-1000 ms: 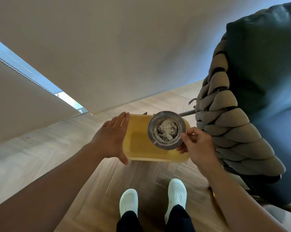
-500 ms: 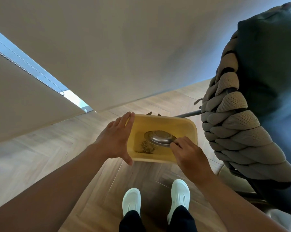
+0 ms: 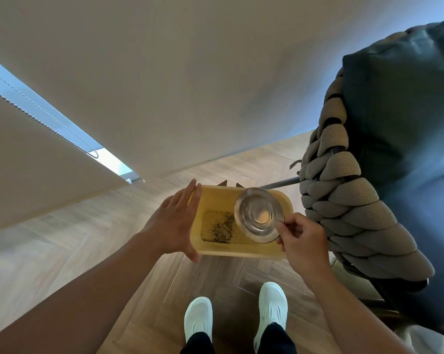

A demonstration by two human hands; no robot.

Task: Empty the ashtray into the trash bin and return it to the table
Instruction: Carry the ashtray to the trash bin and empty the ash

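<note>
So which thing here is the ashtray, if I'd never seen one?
Find the yellow bin on the wooden floor, beside the woven chair. Over its right side, the right hand pinches a round, shiny metal dish by its rim: the ashtray. It is the only silver thing there.

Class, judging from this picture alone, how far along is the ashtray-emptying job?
Done: ash lies in the yellow trash bin. In hand: the right hand holds the ashtray above it, the left hand steadying the bin. Left: returning it to the table, not in view.
</note>
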